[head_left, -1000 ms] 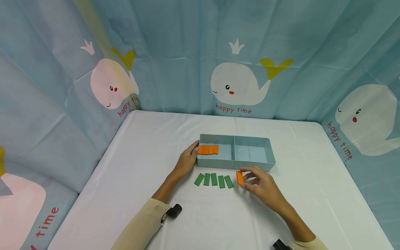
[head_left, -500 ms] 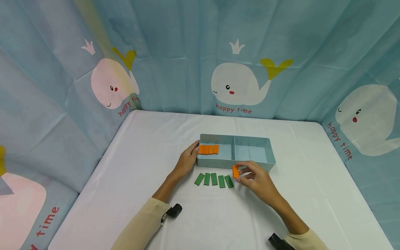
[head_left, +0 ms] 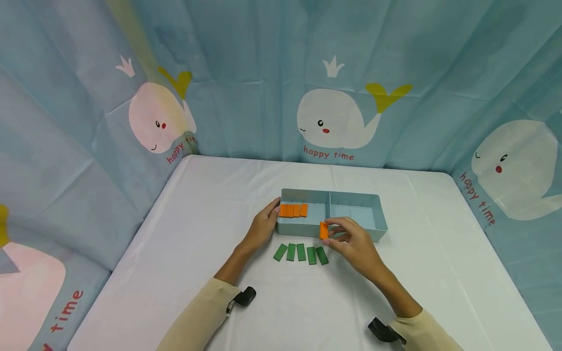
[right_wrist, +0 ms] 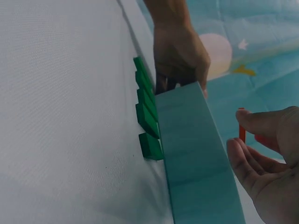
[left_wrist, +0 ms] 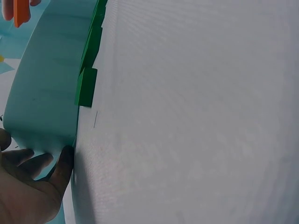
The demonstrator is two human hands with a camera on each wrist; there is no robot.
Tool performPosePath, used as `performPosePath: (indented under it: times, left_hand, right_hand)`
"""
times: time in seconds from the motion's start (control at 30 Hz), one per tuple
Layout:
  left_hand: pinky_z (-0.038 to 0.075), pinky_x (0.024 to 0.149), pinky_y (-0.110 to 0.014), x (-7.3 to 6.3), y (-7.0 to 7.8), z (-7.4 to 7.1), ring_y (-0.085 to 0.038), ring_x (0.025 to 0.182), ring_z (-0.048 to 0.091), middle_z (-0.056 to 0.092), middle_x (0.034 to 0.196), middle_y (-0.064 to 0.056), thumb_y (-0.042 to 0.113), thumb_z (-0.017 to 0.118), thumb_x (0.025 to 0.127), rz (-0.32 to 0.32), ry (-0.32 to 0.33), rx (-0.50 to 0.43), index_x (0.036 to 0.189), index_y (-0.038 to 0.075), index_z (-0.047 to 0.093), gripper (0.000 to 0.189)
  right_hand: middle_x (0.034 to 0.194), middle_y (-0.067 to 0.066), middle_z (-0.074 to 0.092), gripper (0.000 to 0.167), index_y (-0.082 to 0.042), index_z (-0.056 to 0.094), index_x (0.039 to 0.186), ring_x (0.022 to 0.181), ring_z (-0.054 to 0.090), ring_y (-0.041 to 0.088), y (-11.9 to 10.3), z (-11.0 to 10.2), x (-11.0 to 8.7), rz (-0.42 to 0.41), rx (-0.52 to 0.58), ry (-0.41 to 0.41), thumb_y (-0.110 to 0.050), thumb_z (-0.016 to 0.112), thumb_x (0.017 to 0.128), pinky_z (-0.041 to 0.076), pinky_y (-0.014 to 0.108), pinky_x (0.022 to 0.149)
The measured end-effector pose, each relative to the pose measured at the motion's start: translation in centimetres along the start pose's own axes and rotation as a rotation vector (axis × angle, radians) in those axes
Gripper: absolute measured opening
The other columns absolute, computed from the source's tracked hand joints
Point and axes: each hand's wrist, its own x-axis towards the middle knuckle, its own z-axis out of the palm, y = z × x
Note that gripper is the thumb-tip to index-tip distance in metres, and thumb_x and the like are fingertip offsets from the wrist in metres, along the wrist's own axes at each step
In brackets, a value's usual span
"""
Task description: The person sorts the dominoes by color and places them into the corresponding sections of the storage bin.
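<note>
A pale blue two-compartment box [head_left: 303,227] stands on the white table. My left hand [head_left: 261,228] holds its left end, thumb at the rim and fingers against the outer end wall [left_wrist: 44,142]. Between thumb and fingertips, my right hand [head_left: 356,246] pinches an orange rectangular tile [head_left: 323,230] upright; in the head view it overlaps the box's front wall near the divider [head_left: 328,204]. Several orange tiles [head_left: 290,210] lie side by side in the left compartment. A loose row of green tiles [head_left: 301,252] lies on the table before the box.
The right compartment [head_left: 360,212] shows bare floor. Both wrists carry black cameras [head_left: 245,296] beside beige sleeves. White cloth [head_left: 210,195] covers the table, and a blue whale-print curtain [head_left: 246,112] hangs behind it and at its sides.
My right hand has carried the orange tile left and away from me, from beside the green row to the box's front wall. The left hand and the box have stayed put.
</note>
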Motion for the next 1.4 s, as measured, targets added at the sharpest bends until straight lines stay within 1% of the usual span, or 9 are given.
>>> performPosePath:
  times: [0.17,0.3,0.4,0.5,0.6,0.8,0.97,1.17,1.4]
  left_hand:
    - [0.026,0.131,-0.052,-0.1,0.0,0.0,-0.029,0.16,0.031,0.037,0.171,-0.007,0.031,0.04,0.117,-0.003,0.003,0.0,0.166,0.007,0.034,0.055]
    - [0.026,0.131,-0.052,-0.1,0.0,-0.1,-0.029,0.16,0.03,0.036,0.171,-0.008,0.03,0.04,0.117,0.001,0.002,-0.003,0.166,0.006,0.034,0.055]
    - [0.026,0.131,-0.052,-0.1,0.0,-0.1,-0.029,0.16,0.03,0.036,0.171,-0.008,0.03,0.04,0.117,-0.001,0.003,-0.004,0.166,0.006,0.034,0.055]
    - [0.026,0.131,-0.052,0.0,-0.1,-0.1,-0.029,0.16,0.03,0.036,0.172,-0.008,0.031,0.04,0.117,-0.001,0.006,-0.005,0.166,0.007,0.034,0.056]
    - [0.026,0.131,-0.052,0.0,-0.1,-0.2,-0.029,0.16,0.03,0.036,0.172,-0.007,0.032,0.04,0.117,0.002,0.006,-0.002,0.166,0.007,0.034,0.056]
    - [0.026,0.131,-0.051,0.0,-0.2,-0.1,-0.028,0.16,0.03,0.036,0.172,-0.007,0.031,0.039,0.117,0.003,0.003,-0.002,0.167,0.007,0.033,0.056]
    - [0.026,0.131,-0.049,0.0,0.0,-0.2,-0.027,0.16,0.031,0.037,0.171,-0.007,0.032,0.04,0.117,0.0,0.004,-0.007,0.167,0.009,0.034,0.055]
    - [0.026,0.131,-0.05,0.1,0.0,-0.2,-0.028,0.16,0.031,0.037,0.171,-0.008,0.031,0.04,0.117,0.013,0.0,0.006,0.166,0.006,0.034,0.055]
    - [0.026,0.131,-0.051,0.1,-0.2,0.0,-0.028,0.16,0.031,0.037,0.171,-0.008,0.028,0.04,0.117,0.003,0.002,0.003,0.166,0.006,0.034,0.054]
  right_hand:
    - [0.13,0.007,0.069,0.049,-0.008,0.069,0.134,0.105,0.072,0.021,-0.1,0.2,0.6,-0.002,-0.008,0.008,-0.006,0.086,0.089,0.063,0.023,0.085]
    - [0.13,0.005,0.069,0.05,-0.008,0.068,0.135,0.105,0.072,0.02,-0.1,0.5,1.2,0.004,-0.016,0.014,-0.005,0.086,0.088,0.063,0.023,0.085]
    - [0.129,0.006,0.069,0.051,-0.007,0.069,0.135,0.106,0.072,0.021,-0.2,0.7,1.8,-0.005,-0.008,0.014,-0.001,0.086,0.087,0.063,0.024,0.085]
    - [0.129,0.008,0.069,0.051,-0.004,0.069,0.135,0.106,0.072,0.023,-0.2,1.1,2.4,-0.023,0.0,0.012,0.002,0.085,0.087,0.063,0.026,0.086]
    - [0.128,0.01,0.069,0.05,-0.002,0.068,0.135,0.106,0.072,0.024,-0.4,1.4,2.9,-0.024,0.01,0.011,0.001,0.085,0.088,0.064,0.027,0.087]
    - [0.128,0.01,0.068,0.048,-0.006,0.069,0.136,0.106,0.072,0.025,-0.8,1.9,3.9,-0.002,0.012,0.02,-0.002,0.084,0.09,0.064,0.028,0.088]
    - [0.127,0.009,0.067,0.048,-0.007,0.069,0.136,0.108,0.072,0.024,-0.9,2.3,4.7,0.019,0.009,0.011,-0.005,0.084,0.091,0.064,0.03,0.089]
    - [0.127,0.008,0.068,0.046,-0.008,0.069,0.136,0.107,0.072,0.024,-0.9,2.7,5.6,0.054,-0.026,0.008,-0.008,0.084,0.092,0.065,0.034,0.088]
    - [0.131,0.01,0.067,0.045,-0.003,0.069,0.136,0.109,0.072,0.027,-0.9,3.0,6.5,0.074,-0.049,-0.03,-0.008,0.083,0.093,0.064,0.038,0.091]
